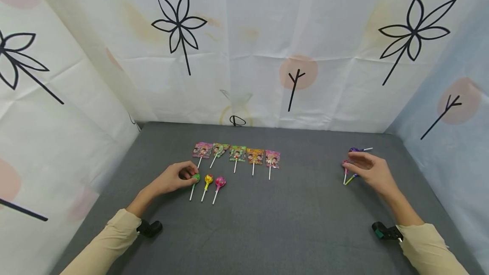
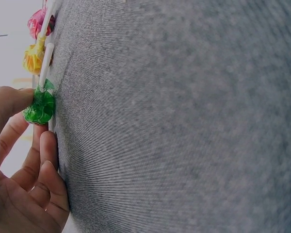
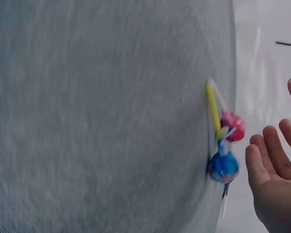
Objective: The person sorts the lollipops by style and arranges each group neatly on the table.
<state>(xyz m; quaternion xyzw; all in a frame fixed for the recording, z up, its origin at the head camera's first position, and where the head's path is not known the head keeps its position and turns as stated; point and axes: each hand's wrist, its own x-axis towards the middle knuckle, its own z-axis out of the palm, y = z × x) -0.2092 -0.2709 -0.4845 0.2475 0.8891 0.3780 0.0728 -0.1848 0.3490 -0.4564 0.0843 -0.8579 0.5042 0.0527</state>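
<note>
My left hand [image 1: 173, 178] pinches the wrapped head of a green lollipop [image 2: 40, 107] between thumb and fingers, low at the tabletop. Beside it lie a yellow lollipop [image 1: 208, 179] and a pink lollipop [image 1: 220, 182], their sticks pointing toward me. On the right side of the table, my right hand [image 1: 372, 173] hovers by a small group of lollipops with its fingers apart and nothing held. That group has a pink-red lollipop [image 3: 235, 128], a blue one [image 3: 224, 166] with a yellow stick, and a purple one [image 1: 355, 150] farther back.
Behind the left group runs a row of several flat-wrapped lollipops, among them a green packet [image 1: 237, 152] and an orange packet [image 1: 254, 156]. A grey cloth covers the table [image 1: 267, 224]. White patterned curtains [image 1: 252, 46] stand at the back and both sides.
</note>
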